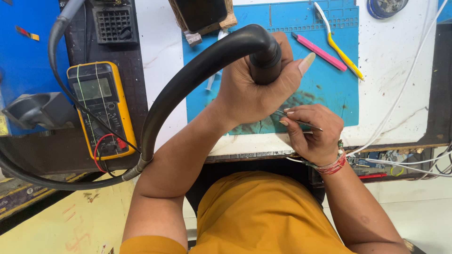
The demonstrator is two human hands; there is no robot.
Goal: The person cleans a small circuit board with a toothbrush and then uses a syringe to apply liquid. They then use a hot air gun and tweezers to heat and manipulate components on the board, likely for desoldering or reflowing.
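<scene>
We see the left hand (256, 87) wrapped in a closed fist around the thick black handle of a hot-air tool (264, 61), held upright over the blue rubber work mat (329, 89), with the thumb sticking out to the right. From the top of that handle a fat black ribbed hose (188, 80) arcs up and over to the left, then drops past the forearm to a metal spring collar near the bench edge. The right hand (313, 134) sits just beside and below the left, its fingers pinched shut on a pair of thin silver metal tweezers (296, 120) that lie nearly flat and point left, under the left fist; we cannot tell what the tips touch, since the fist hides them. A red thread band circles the right wrist. On the mat, well apart from both hands, lie a flat pink plastic pry tool (319, 51) and a yellow-handled tool (343, 54). On the left, a yellow-cased digital multimeter (101, 108) rests on a dark surface.
</scene>
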